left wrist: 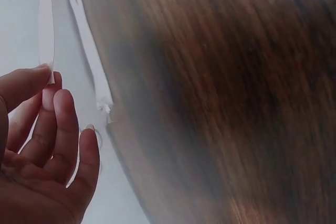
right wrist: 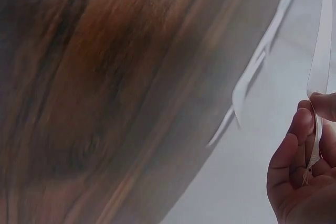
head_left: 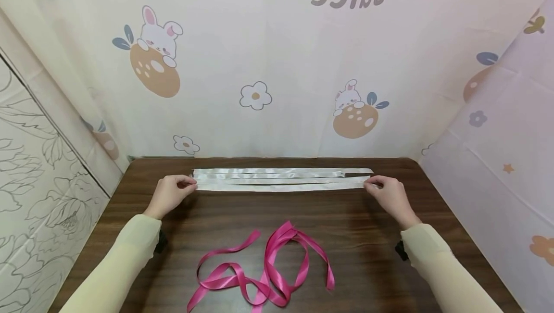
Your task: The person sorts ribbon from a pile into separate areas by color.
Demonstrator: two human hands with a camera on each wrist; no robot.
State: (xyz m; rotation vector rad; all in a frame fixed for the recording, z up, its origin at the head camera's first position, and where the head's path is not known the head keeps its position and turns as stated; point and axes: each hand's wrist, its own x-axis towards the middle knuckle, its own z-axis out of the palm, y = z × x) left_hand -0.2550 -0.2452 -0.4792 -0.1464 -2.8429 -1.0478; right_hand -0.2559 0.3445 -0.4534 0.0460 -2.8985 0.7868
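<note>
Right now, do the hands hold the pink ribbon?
No, the pink ribbon lies on the table; the left hand and right hand pinch a white ribbon.

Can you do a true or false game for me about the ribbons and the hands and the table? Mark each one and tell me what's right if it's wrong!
1. The left hand pinches white ribbon. True.
2. The pink ribbon lies nearer the person than the white ribbon. True.
3. The right hand holds the pink ribbon. False: it pinches white ribbon.
4. The pink ribbon is stretched out straight. False: it lies in loose curls and loops.
5. The table is bright blue. False: it is dark brown.
</note>
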